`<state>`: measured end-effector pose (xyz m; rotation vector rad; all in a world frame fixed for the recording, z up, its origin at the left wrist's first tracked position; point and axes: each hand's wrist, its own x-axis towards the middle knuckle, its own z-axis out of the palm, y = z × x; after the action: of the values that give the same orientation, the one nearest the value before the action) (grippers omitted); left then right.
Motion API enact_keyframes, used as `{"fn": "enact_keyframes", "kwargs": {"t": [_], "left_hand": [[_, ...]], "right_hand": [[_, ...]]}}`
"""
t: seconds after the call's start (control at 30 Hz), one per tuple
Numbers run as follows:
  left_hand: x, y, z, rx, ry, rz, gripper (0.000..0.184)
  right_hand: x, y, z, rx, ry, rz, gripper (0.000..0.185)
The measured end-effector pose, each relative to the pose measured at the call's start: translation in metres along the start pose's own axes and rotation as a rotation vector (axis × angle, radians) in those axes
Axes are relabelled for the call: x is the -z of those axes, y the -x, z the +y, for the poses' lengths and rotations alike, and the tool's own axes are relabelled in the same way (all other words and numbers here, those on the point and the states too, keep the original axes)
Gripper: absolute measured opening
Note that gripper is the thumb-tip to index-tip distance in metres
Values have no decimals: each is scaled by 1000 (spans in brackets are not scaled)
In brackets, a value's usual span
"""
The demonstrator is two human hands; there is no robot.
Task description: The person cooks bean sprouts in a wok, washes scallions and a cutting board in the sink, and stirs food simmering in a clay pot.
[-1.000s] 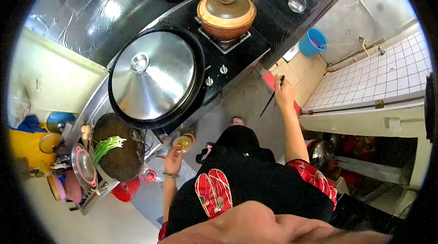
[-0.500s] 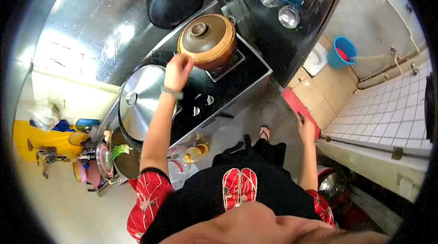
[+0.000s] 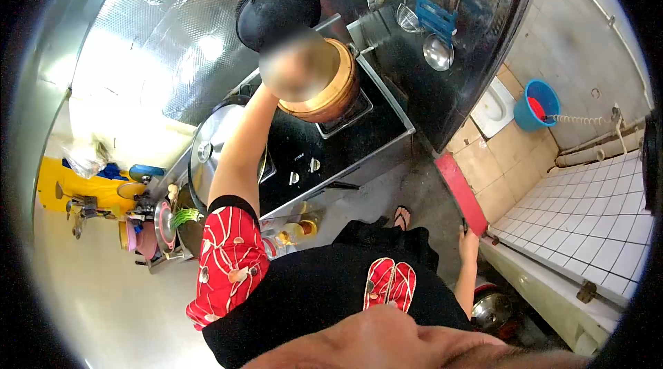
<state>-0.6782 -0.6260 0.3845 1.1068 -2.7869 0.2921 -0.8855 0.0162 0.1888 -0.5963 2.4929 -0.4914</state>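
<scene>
My left hand (image 3: 297, 69) reaches over the lidded clay pot (image 3: 330, 98) on the stove. A blur covers this hand and most of the lid, so its fingers and any hold on the lid cannot be made out. Low at my right side, my right hand (image 3: 469, 243) has its fingers closed around a small black object (image 3: 465, 225), whose kind is unclear. Left of the clay pot, a large steel pot lid (image 3: 221, 136) is partly hidden behind my left forearm.
Two knobs sit on the black stove (image 3: 286, 148). A black wok (image 3: 280, 10) leans at the back wall, near hanging strainers and a ladle (image 3: 438, 53). A red ledge (image 3: 461, 193) borders the tiled area with a blue bucket (image 3: 536, 107). Bottles (image 3: 293, 232) stand below the stove.
My left hand has moved from the clay pot's near edge up over its lid. My right hand has dropped lower, still with the black object. The view has shifted slightly.
</scene>
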Motion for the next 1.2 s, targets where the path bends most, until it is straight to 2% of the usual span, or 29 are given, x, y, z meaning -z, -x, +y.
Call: {"fn": "enact_keyframes", "kwargs": {"t": [0.03,0.13,0.17,0.27,0.3,0.33,0.4,0.47,0.53,0.6,0.67,0.73,0.8,0.83,0.87,0.9,0.97,1.07,1.2], "left_hand": [[9,1,1,29,34,16,35],[52,10,-3,160,200,118,35],[72,18,-8,226,277,164,34],[126,55,-36,438,620,375,35],[132,69,-50,468,820,555,37],[139,83,-63,464,1010,751,40],[146,127,-78,515,1254,949,42],[145,180,-86,569,1464,1109,43],[138,246,-80,640,1652,1234,45],[127,311,-69,725,1752,1343,47],[114,375,-52,824,1802,1441,49],[99,438,-32,930,1738,1462,51],[67,523,-25,1045,1424,1305,53],[72,539,-12,1100,1266,1232,54],[78,553,1,1014,1832,1746,55],[85,560,19,1085,1777,1786,54],[90,585,42,1232,1604,1708,54],[92,608,67,1346,1486,1669,54],[91,617,80,1412,1455,1635,54]], "right_hand": [[6,0,-9,30,-77,-31,36],[3,-19,-8,40,-154,204,44],[31,-8,-48,160,-287,383,44],[63,-29,-71,106,-462,251,42],[94,-21,-110,69,-513,144,40],[102,-26,-131,187,-641,171,36],[113,-41,-168,427,-899,213,30],[134,-55,-221,786,-738,266,20],[155,-61,-292,1082,-775,179,13],[156,-51,-370,966,-969,-91,13],[141,-73,-433,1221,-658,-100,13],[112,-83,-482,1208,-429,-278,13],[81,-92,-513,1232,-244,-567,12],[65,-97,-523,1254,-176,-621,12],[50,-103,-531,1273,-108,-674,12],[35,-113,-537,1399,-41,-635,11],[22,-122,-545,1489,-35,-610,11],[12,-137,-553,1585,-69,-572,10],[32,-148,-565,1433,-100,-403,12]]}}
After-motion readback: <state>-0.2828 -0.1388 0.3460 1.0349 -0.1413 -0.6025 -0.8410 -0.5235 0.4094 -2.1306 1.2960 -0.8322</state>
